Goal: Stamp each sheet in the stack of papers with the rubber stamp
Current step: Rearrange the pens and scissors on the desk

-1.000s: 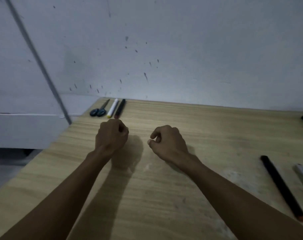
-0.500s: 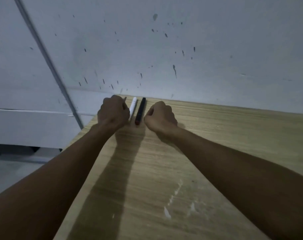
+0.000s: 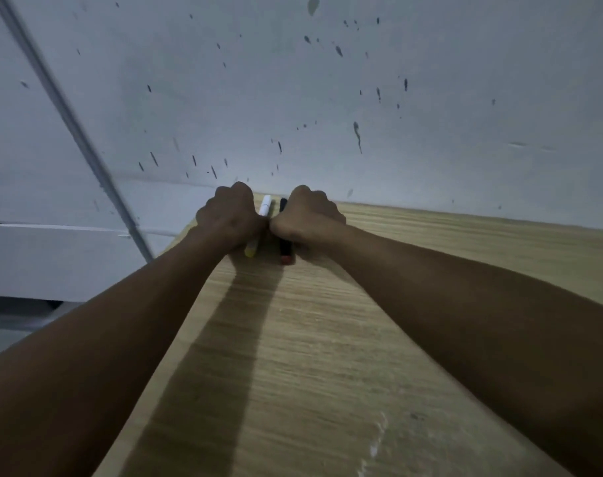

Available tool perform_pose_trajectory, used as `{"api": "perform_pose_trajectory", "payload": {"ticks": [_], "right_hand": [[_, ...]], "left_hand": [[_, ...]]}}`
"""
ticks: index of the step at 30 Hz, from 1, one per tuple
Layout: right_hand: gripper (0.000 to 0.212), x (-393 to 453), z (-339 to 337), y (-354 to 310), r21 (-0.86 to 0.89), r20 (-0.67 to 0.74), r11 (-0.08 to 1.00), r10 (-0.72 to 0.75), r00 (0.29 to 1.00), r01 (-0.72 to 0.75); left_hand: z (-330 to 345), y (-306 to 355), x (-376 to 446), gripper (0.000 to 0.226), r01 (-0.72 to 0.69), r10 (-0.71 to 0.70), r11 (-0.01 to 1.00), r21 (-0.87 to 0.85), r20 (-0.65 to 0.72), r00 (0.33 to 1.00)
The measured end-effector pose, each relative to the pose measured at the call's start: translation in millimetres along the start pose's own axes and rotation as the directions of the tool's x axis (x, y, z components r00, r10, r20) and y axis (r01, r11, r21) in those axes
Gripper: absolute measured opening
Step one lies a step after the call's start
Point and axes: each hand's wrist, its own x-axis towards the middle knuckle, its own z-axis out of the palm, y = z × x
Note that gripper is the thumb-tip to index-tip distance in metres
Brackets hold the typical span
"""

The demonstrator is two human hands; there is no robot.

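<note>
**Curled fingers at the counter's far edge**

Fingers (image 3: 239, 197) of both hands are curled into fists. Left hand (image 3: 229, 216) covers a white marker (image 3: 264, 206); right hand (image 3: 305, 215) covers a black marker (image 3: 285, 251). Whether either grips its marker cannot be told. Both arms reach straight across the wooden counter (image 3: 327, 356); no stamp or papers in view.

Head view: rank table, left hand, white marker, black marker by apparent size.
1. Table.
2. Left hand, a fist nearer the camera than the markers.
3. White marker and black marker: alike, both partly hidden by hands, so unranked.
</note>
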Motion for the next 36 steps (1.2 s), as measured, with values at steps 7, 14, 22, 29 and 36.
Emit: {"api": "perform_pose_trajectory", "payload": {"ticks": [7,14,22,29,36], "right_hand": [[0.021,-28.3,-20.8,25.3,-0.035,-0.027,0.999,0.012,1.000,-0.013],[0.030,-108.5,-55.0,70.2,-0.081,-0.117,0.994,0.066,0.991,-0.075],[0.026,-227.3,-92.3,134.4,-0.100,-0.232,0.977,0.161,0.959,-0.189],[0.022,-311.2,-135.6,194.5,-0.121,-0.326,0.956,0.215,0.921,-0.266],[0.031,-354.6,-160.1,235.6,-0.206,-0.344,0.907,0.285,0.895,-0.368]], "left_hand": [[-6.1,19.5,-19.0,0.034,0.005,-0.010,0.995,-0.099,-0.053,0.999],[-19.7,47.3,-92.7,0.025,-0.074,0.068,0.954,-0.292,-0.029,0.997],[-20.5,101.4,-210.4,0.024,-0.113,0.148,0.913,-0.392,0.061,0.987],[2.7,156.7,-295.6,0.027,-0.174,0.245,0.892,-0.417,0.123,0.962],[33.7,206.0,-340.4,0.036,-0.222,0.299,0.903,-0.369,0.165,0.940]]}}
